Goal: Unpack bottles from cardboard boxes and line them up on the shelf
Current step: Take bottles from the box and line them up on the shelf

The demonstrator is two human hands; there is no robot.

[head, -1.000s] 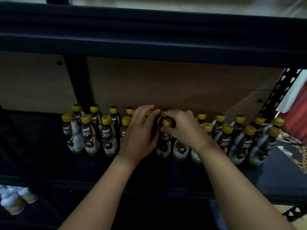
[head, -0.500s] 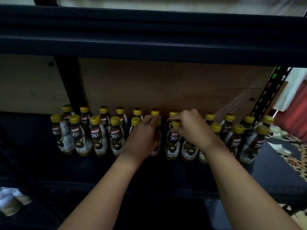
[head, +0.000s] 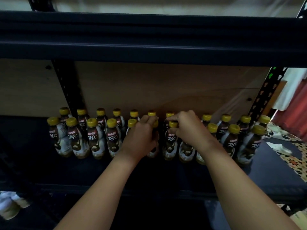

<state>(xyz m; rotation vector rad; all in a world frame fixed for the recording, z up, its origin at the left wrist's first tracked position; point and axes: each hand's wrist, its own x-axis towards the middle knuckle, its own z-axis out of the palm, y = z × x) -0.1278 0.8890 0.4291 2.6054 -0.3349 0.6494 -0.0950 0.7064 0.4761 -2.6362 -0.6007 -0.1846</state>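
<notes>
While both forearms reach in over the front lip of the dark metal shelf (head: 274, 165), the left hand (head: 141, 136) curls its fingers round the neck of a small brown coffee bottle with a yellow screw cap (head: 153, 143), most of which it hides. Just beside it, the right hand (head: 189, 128) pinches the yellow cap of a neighbouring brown bottle labelled 78°C (head: 171, 140), thumb below and fingers on top, though in the dim light it is hard to say how firmly. Both bottles stand upright in the front row of a double line of like bottles (head: 93, 138) that runs along the shelf, set against a pale plywood back panel (head: 157, 90). A black perforated upright (head: 66, 87) rises behind the left end of the rows, and a patterned floor mat (head: 299, 156) shows at far right.
</notes>
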